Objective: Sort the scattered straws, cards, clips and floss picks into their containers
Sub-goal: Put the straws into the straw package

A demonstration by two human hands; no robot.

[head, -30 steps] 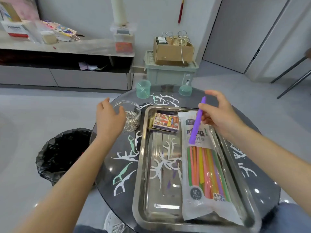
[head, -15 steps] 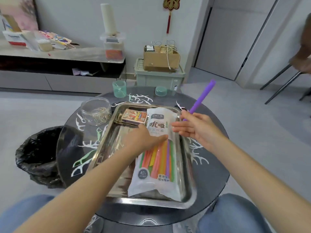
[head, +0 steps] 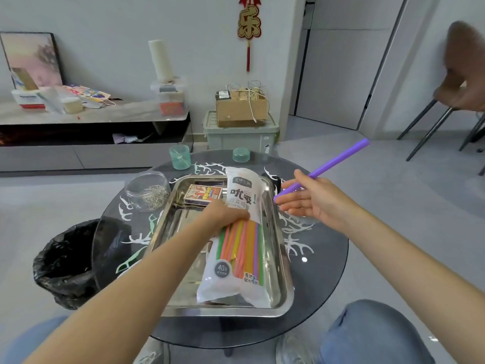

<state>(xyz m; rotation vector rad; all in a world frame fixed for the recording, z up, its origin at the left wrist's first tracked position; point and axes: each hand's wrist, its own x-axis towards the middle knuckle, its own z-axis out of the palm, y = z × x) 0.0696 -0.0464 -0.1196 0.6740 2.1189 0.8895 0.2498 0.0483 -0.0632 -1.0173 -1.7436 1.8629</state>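
A white straw bag (head: 241, 195) full of coloured straws lies in the steel tray (head: 282, 258). My left hand (head: 223, 218) grips the bag near its middle and lifts its top end off the tray. My right hand (head: 312, 200) hovers to the right of the tray and holds a purple straw (head: 338, 160) between thumb and fingers, its far end pointing up and right. A card box (head: 203, 194) sits at the tray's far end. A clear jar (head: 147, 190) with metal clips stands left of the tray. White and green floss picks (head: 136, 240) lie on the dark round table (head: 325, 271).
A green cup (head: 180, 156) and a green lid (head: 241, 154) stand at the table's far edge. A black bin bag (head: 63, 261) is on the floor to the left. A chair (head: 456, 101) stands at the far right. My knees are under the table's near edge.
My left hand left the clip jar, crossed to the tray and took hold of the straw bag, raising its top. My right hand swung the purple straw out to the right.
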